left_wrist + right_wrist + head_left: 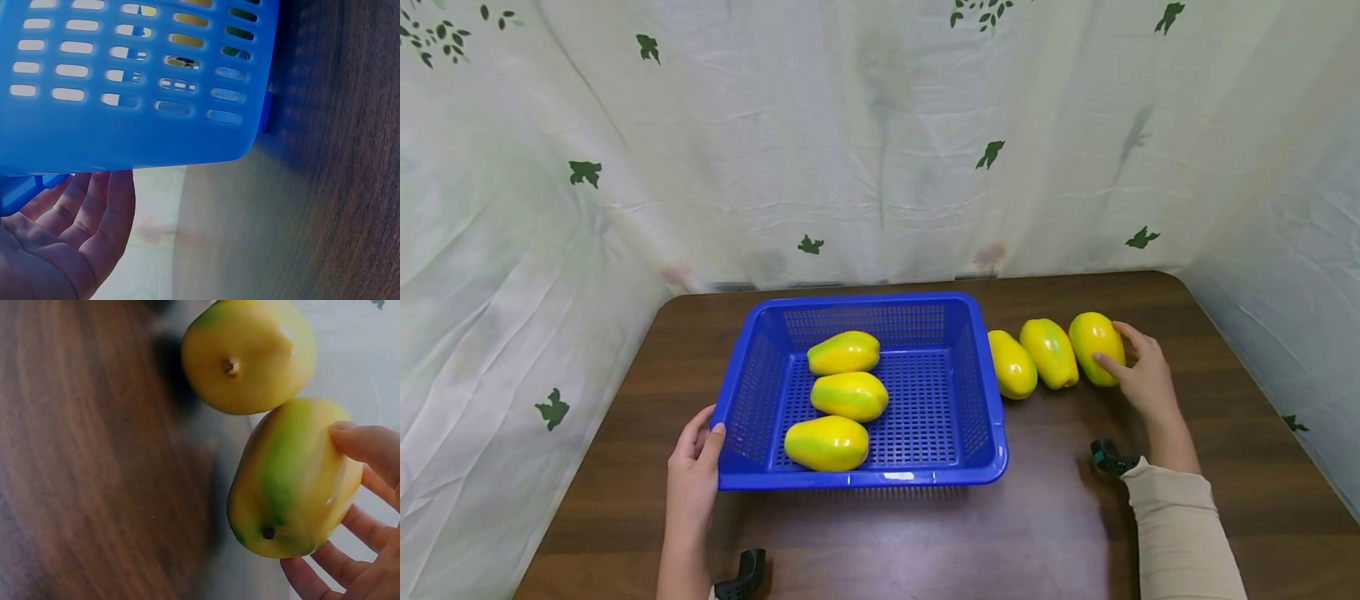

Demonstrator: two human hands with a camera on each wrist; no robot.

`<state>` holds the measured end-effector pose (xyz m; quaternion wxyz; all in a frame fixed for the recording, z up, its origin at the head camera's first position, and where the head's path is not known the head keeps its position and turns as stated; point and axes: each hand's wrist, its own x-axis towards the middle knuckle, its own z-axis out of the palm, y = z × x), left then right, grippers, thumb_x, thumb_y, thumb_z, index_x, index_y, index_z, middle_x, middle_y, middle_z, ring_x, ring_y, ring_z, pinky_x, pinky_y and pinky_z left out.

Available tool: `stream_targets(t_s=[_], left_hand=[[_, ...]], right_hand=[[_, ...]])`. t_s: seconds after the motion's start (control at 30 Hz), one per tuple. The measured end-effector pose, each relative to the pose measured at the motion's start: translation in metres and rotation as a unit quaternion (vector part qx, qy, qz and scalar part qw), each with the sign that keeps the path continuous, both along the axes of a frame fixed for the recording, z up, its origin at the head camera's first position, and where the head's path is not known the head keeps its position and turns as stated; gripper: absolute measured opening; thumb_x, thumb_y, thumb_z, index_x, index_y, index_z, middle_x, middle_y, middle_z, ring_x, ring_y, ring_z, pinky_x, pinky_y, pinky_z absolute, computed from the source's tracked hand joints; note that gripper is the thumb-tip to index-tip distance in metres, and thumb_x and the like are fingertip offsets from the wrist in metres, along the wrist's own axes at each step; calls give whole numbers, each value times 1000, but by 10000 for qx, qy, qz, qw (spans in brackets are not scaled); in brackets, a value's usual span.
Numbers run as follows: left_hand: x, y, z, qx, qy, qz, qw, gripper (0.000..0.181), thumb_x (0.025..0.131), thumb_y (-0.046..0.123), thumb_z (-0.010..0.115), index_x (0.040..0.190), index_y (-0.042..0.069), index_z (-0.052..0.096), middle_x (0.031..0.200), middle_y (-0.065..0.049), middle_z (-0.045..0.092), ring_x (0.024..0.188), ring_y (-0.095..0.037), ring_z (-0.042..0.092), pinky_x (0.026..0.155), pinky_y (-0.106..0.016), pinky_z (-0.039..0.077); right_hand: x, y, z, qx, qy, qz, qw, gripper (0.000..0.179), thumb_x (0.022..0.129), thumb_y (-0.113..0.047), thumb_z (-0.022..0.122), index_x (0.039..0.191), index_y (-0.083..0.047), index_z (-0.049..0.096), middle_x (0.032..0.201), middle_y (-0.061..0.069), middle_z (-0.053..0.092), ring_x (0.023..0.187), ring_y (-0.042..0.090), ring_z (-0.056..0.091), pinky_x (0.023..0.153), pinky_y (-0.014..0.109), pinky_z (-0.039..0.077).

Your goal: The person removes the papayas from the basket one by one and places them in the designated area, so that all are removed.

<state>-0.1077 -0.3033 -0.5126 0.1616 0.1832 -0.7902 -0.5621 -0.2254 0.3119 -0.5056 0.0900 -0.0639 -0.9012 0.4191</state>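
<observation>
A blue plastic basket with slotted walls stands on the table. My left hand grips its left rim near the front corner, thumb on top; the left wrist view shows the fingers curled up under the rim. Three yellow-green papayas lie inside the basket in a column: a far one, a middle one and a near one. Right of the basket, a papaya and another papaya lie side by side. My right hand holds the rightmost papaya between thumb and fingers.
The brown wooden table has rounded far corners. A pale curtain with green leaf prints hangs behind it and along both sides. Black straps with devices sit at both wrists.
</observation>
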Motion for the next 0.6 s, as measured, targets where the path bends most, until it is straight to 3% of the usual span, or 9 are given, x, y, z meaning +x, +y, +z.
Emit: stream_targets(t_s=[0.3,0.6], left_hand=[[0,0,1,5,17,4,10000,38,79,46,44,116,34,44,95,-4,52,76,-21,52,55,-31,45],[0,0,0,-24,45,-11,10000,38,79,45,45,115,34,44,94,-5,52,75,-22,51,55,-31,44]], right_hand=[[-1,1,-10,88,-79,57,9999,60,73,-51,49,127,-37,24,120,14,28,97,33,39,70,45,39],[1,0,-6,-18,-87,-49,9999,62,73,-50,50,127,-31,27,122,12,26,100,31,37,73,45,37]])
